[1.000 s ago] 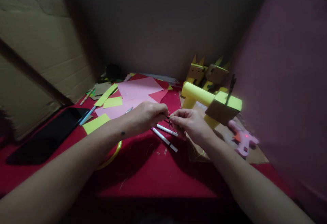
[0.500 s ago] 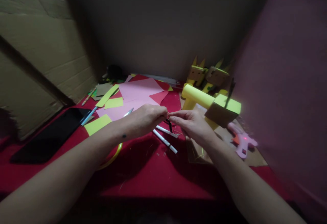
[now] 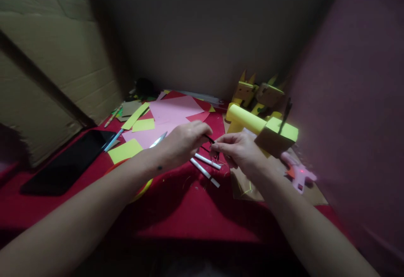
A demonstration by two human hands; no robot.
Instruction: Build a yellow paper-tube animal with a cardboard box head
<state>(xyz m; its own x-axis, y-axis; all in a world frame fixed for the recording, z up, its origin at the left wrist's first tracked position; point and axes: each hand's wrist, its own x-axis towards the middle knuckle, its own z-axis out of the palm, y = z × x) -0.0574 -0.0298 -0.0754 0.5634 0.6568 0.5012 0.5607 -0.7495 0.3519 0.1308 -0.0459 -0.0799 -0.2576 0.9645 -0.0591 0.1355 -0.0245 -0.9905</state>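
Note:
My left hand [image 3: 188, 141] and my right hand [image 3: 241, 151] meet over the middle of the table. Both are closed in a pinch, holding black yarn [image 3: 209, 139] stretched across the short gap between them. Loose dark ends dangle below the right fingertips; the exact form of the strands is too small to tell. Under the hands lie two white sticks [image 3: 205, 172], perhaps pens. Just right of my right hand stands a yellow paper figure [image 3: 248, 118] with a tube body and a box-shaped head [image 3: 277, 136], from which a dark upright piece sticks out.
Pink paper [image 3: 176, 110] and yellow pieces [image 3: 125, 151] cover the left rear. Scissors [image 3: 158, 139] lie partly behind my left arm. A black tablet [image 3: 67, 163] rests at left. A pink glue gun [image 3: 299, 176] lies on cardboard [image 3: 315, 195] at right. Finished-looking figures [image 3: 244, 91] stand behind.
My hands have drawn slightly apart, and the black yarn now shows between them. The left hand has lifted a little. The view has shifted slightly.

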